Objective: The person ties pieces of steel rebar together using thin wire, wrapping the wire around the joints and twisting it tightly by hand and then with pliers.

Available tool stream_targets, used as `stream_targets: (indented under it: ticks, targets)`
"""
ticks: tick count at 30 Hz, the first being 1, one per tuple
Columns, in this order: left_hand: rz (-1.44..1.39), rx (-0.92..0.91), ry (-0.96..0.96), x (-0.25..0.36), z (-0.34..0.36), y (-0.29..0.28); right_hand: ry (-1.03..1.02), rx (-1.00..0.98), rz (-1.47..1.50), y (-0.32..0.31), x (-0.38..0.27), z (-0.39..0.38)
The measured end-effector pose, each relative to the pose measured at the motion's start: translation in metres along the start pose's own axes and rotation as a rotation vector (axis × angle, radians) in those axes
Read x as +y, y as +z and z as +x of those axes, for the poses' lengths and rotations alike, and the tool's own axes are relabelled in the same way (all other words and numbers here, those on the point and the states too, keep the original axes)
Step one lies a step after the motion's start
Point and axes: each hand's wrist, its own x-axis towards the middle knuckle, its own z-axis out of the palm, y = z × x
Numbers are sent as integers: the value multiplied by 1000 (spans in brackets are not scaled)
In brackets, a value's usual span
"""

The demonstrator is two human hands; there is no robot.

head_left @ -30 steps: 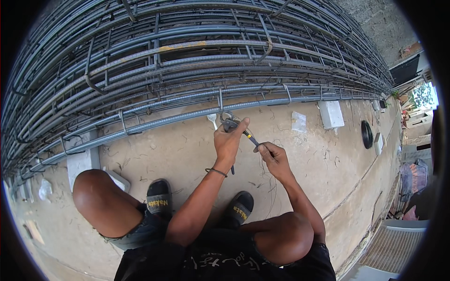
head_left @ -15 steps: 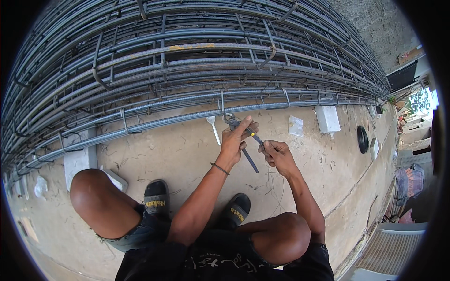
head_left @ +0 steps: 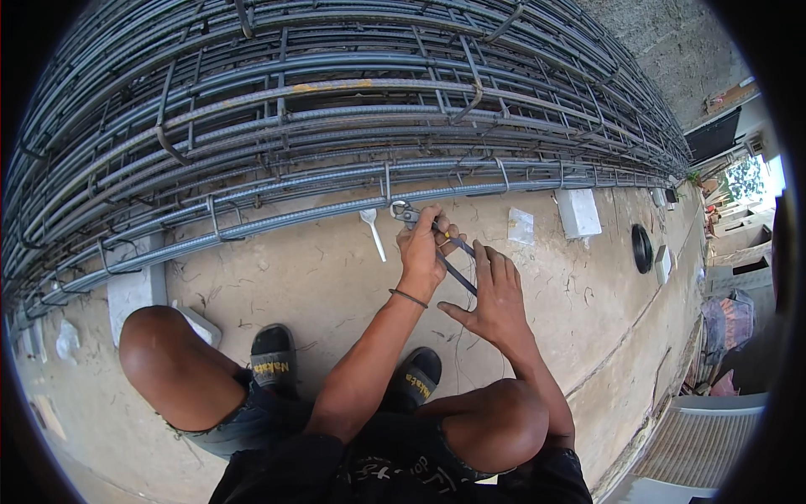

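A pair of end-cutting pincers [head_left: 405,212], with a grey head and dark handles, sits in my left hand [head_left: 423,255]. The fingers wrap round it just behind the jaws. Those jaws are close to the lowest bars of the rebar cage [head_left: 294,213]; contact cannot be made out. Beside the handle ends is my right hand [head_left: 499,304], its fingers stretched out and the thumb apart. Thin tie wire [head_left: 457,342] dangles below the hands, its upper end hidden. A white plastic fork-like utensil [head_left: 373,233] lies on the floor left of the pincers.
Stacked rebar cages [head_left: 336,92] fill the far side. White blocks [head_left: 578,213] stand under the bars. A clear plastic packet [head_left: 520,226] and a black coil [head_left: 642,249] lie to the right, with wire scraps on the concrete floor [head_left: 588,328]. My sandalled feet [head_left: 273,357] are below.
My right hand has let go of the handle area and spread its fingers. The left hand keeps the pincers, whose handles now sit closer together. The view has shifted slightly.
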Motion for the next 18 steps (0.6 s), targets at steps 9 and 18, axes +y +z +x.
stream_targets:
  ticks: [9,18]
  targets:
    - [18,367,106,-18,12,13,91,-164,161,47,36,27]
    - [652,-110,96,33,-34,-20,335,-874,1939,74,16,4]
